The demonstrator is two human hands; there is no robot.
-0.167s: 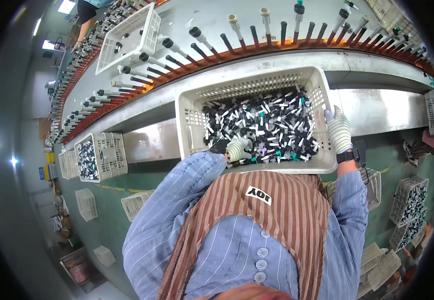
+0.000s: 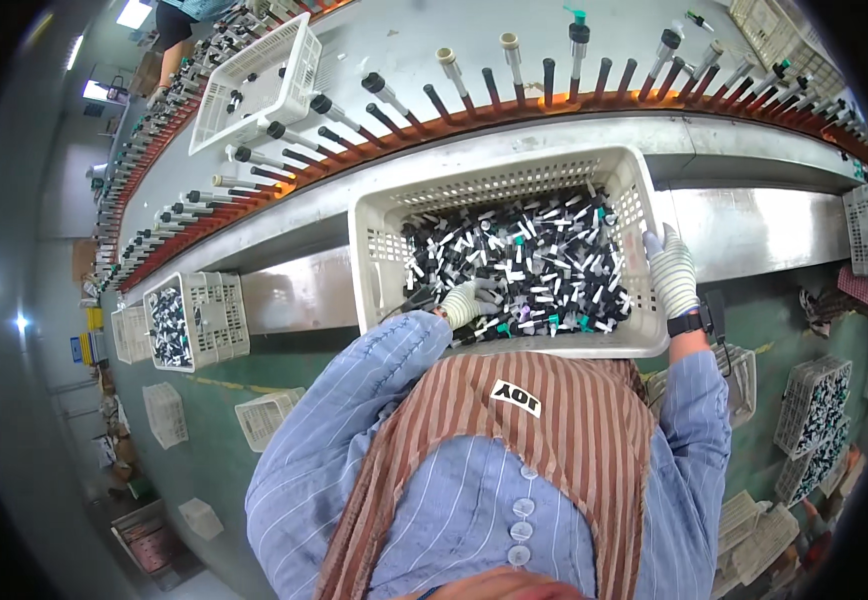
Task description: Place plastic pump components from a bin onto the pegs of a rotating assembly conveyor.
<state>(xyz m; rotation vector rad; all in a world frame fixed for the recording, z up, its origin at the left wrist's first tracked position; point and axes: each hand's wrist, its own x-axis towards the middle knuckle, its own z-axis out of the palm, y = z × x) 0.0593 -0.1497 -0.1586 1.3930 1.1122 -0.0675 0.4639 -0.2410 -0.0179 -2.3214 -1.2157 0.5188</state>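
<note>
A cream plastic basket (image 2: 374, 285) in front of me holds a heap of small black, white and clear plastic pieces (image 2: 519, 250), a few of them teal. My left hand (image 2: 468, 303), in a striped knitted glove with grey fingers, reaches over the near left wall into this heap. Its fingers lie among the pieces, and whether they grip any cannot be made out. At the basket's right end, my right hand (image 2: 675, 275), gloved the same way, holds the wall near the rim, its thumb side up. A black band circles the right wrist.
Beyond the basket curves a conveyor (image 2: 434, 135) with upright dark pins, several capped with white or black parts. A shallow white crate (image 2: 299, 75) rests on the table behind it. Filled baskets (image 2: 197, 318) stand at left, and stacked ones (image 2: 812, 405) at right. Another person's arm (image 2: 172, 62) shows far left.
The pins have shifted slightly left along the conveyor. My left hand has moved a little left within the heap, with its fingers showing more. My right hand stays on the basket's right wall.
</note>
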